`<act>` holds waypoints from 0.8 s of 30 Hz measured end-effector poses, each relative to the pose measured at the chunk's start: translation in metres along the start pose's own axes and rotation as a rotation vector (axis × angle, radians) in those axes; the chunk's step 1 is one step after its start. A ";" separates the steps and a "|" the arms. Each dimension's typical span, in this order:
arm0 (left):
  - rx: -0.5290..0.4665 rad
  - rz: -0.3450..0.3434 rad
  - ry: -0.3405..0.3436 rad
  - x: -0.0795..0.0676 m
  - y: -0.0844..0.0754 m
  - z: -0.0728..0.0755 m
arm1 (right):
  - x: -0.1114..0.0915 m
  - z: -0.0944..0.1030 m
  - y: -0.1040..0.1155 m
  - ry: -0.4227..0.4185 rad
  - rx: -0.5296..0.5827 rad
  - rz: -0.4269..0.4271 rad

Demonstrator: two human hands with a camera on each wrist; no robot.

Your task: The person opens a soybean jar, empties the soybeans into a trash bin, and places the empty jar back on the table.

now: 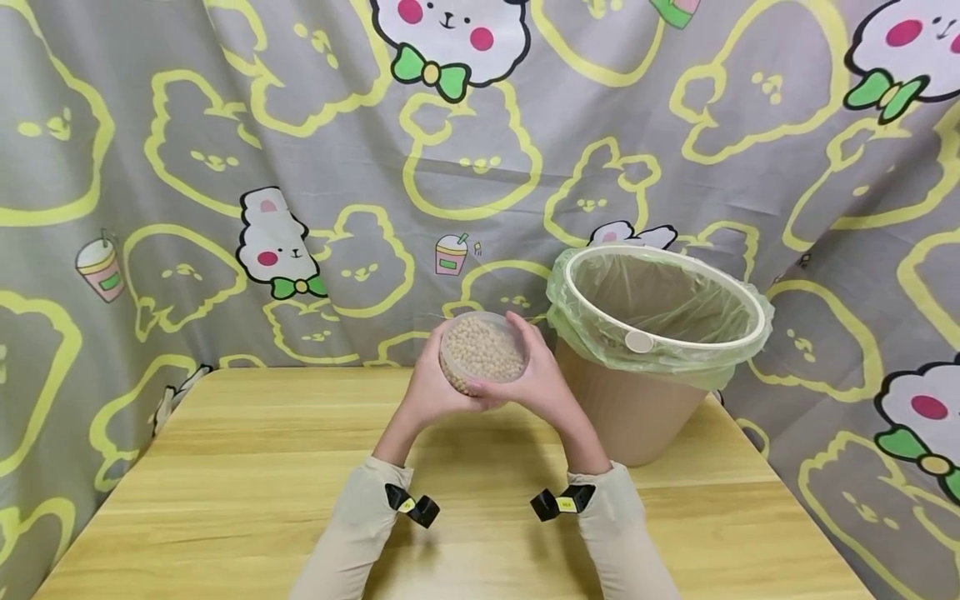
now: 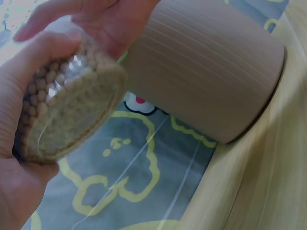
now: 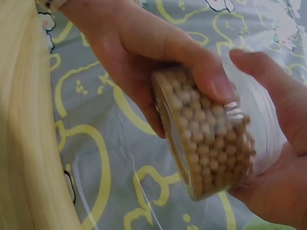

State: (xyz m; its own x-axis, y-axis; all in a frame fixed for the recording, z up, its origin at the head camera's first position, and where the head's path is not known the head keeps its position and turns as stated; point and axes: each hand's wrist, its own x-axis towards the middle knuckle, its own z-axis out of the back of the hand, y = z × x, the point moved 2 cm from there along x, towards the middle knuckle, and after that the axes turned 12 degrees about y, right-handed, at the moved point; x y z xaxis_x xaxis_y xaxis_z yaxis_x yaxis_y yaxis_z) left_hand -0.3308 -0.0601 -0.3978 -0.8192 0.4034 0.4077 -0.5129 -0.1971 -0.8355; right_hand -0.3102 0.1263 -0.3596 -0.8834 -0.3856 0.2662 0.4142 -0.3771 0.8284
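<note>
Both hands hold a round, clear plastic tub (image 1: 483,354) up over the far part of the table, its wide top facing the head camera. Small beige balls, like dried soybeans, fill much of it. My left hand (image 1: 432,383) grips the left side; in the left wrist view the fingers curve round its wall, and the tub's flat base (image 2: 76,122) shows tilted. The right hand (image 1: 542,382) holds the opposite side, with its thumb along the near rim. In the right wrist view the balls (image 3: 211,139) press against the clear wall.
A beige trash bin (image 1: 637,408) with a green liner bag (image 1: 555,308) and a pale rim ring stands close to the right of my hands. The wooden table (image 1: 262,467) ends at a grey patterned curtain (image 1: 352,175) behind.
</note>
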 end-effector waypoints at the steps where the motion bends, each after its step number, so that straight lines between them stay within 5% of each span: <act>1: -0.005 -0.006 0.009 0.000 0.000 0.001 | 0.000 0.001 -0.001 0.013 0.002 0.013; 13: 0.018 0.035 0.007 -0.005 0.010 -0.006 | 0.002 -0.009 -0.005 -0.003 -0.054 -0.060; 24: -0.031 0.005 0.069 0.000 0.014 0.004 | 0.012 -0.001 -0.010 0.071 -0.066 0.025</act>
State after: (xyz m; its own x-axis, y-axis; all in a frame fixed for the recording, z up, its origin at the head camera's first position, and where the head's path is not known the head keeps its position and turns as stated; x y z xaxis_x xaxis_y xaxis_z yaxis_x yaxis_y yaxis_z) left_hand -0.3388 -0.0665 -0.4082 -0.8018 0.4630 0.3778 -0.4993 -0.1717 -0.8492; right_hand -0.3250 0.1245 -0.3654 -0.8558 -0.4537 0.2486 0.4515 -0.4205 0.7870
